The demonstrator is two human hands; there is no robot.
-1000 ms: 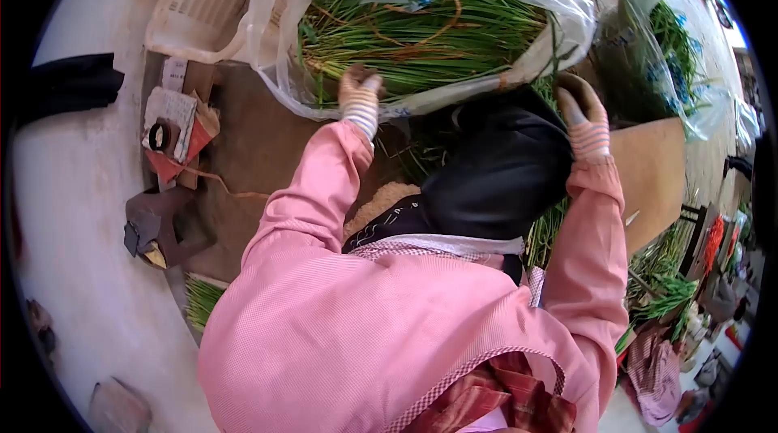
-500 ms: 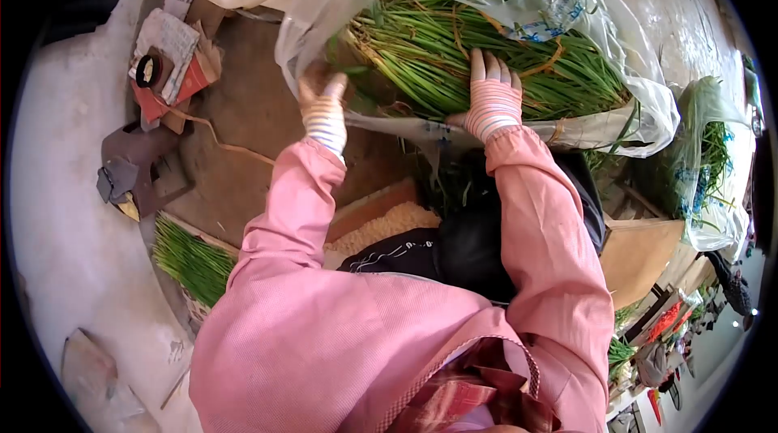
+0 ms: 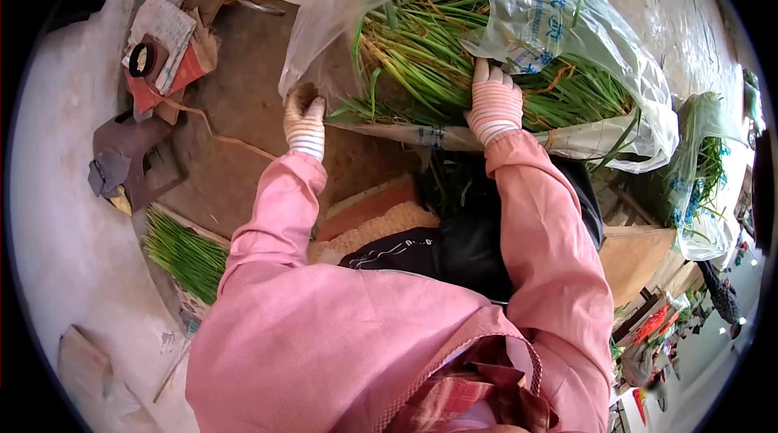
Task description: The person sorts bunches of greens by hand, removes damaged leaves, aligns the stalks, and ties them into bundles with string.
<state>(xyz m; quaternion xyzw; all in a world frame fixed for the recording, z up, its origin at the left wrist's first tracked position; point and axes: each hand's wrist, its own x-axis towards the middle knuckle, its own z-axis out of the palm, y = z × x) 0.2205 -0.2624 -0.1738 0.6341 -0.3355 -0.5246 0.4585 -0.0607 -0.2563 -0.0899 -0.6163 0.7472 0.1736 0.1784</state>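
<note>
A clear plastic bag [image 3: 324,44] with blue print lies at the top middle, its mouth facing left. Inside is a thick pile of long green stalks [image 3: 421,68] that look like garlic chives. My left hand [image 3: 305,118], in a striped work glove, is closed on the lower corner of the bag's mouth. My right hand [image 3: 494,100], gloved in pink and white stripes, rests on the stalks at the bag's lower side. Its fingers are stretched out, the tips partly under a flap of the plastic.
A bundle of trimmed green stalks [image 3: 185,255] stands in a crate at the lower left. A brown plastic stool [image 3: 134,149] and a red box with paper and a tape roll [image 3: 143,60] lie farther left. Another bag of greens [image 3: 703,165] is at the right, near a wooden board [image 3: 636,259].
My left hand has moved left and down, drawing the bag's mouth wider. The plastic now spreads over more of the stalks. My right hand stays almost in place.
</note>
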